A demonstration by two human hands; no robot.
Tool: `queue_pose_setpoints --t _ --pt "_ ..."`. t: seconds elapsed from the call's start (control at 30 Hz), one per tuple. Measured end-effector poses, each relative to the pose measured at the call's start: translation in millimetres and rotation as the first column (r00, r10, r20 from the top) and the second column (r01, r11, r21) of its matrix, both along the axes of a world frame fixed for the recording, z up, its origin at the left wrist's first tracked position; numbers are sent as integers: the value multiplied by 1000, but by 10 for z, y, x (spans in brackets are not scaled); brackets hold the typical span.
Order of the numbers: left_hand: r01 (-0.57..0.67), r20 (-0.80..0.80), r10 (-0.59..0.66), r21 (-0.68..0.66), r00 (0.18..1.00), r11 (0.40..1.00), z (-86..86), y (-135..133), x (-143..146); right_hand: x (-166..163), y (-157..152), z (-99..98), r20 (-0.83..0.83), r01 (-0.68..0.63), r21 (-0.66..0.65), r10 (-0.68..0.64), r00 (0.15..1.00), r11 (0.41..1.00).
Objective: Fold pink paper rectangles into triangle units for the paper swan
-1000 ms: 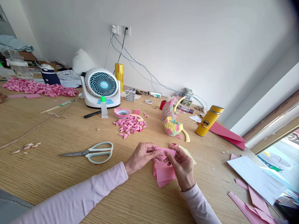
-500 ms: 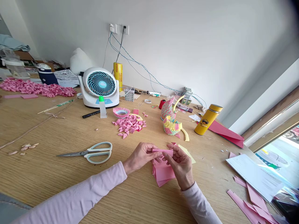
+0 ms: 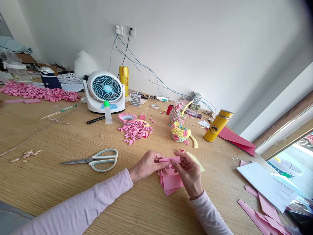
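Note:
Both my hands pinch one small pink paper strip [image 3: 170, 159] just above the wooden table [image 3: 61, 182]. My left hand [image 3: 149, 164] grips its left end and my right hand [image 3: 188, 173] grips its right end, fingers closed on it. Under them lies a small stack of pink paper sheets [image 3: 171, 181], with a pale yellow sheet [image 3: 197, 160] beside it. Grey-handled scissors [image 3: 97, 160] lie to the left of my left hand.
Farther back are a heap of folded pink paper pieces [image 3: 135, 130], a white desk fan [image 3: 105, 91], a glue bottle [image 3: 107, 112], folded-paper models [image 3: 179, 125] and a yellow flask [image 3: 217, 125]. White paper [image 3: 266, 186] and pink strips [image 3: 266, 212] lie right. Seeds [image 3: 25, 155] lie left.
The pink strip has been folded narrower between my fingers, and both hands have shifted only slightly. Nothing else on the table has moved.

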State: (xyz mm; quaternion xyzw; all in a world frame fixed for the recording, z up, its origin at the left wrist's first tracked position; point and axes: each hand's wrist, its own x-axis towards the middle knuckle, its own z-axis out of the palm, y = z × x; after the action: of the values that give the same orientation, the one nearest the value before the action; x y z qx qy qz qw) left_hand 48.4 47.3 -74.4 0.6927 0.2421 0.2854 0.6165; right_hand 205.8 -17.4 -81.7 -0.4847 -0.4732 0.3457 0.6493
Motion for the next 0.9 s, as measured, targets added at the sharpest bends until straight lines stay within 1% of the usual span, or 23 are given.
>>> queue_pose_setpoints --t 0.07,0.13,0.23,0.4,0.57,0.8,0.9 --pt "16 -19 -15 28 1000 999 11 6 -9 9 13 11 -20 -21 -13 21 1000 1000" --pt "12 0 -12 52 1000 999 31 5 -14 24 27 32 -12 -62 -41 61 998 997" --pt "-12 25 11 53 1000 999 55 -5 -14 47 60 73 73 -105 -82 111 991 991" --pt "-54 54 51 49 997 997 19 8 -1 64 178 112 184 -101 -66 112 977 993" --pt "-120 128 116 24 985 992 -7 36 9 58 287 89 177 -118 -82 131 975 990" --pt "-116 75 110 76 991 990 29 38 -4 62 318 68 166 -199 -108 214 963 974" --pt "-129 62 125 68 990 989 14 46 -19 113 335 84 188 -170 -91 184 965 981"
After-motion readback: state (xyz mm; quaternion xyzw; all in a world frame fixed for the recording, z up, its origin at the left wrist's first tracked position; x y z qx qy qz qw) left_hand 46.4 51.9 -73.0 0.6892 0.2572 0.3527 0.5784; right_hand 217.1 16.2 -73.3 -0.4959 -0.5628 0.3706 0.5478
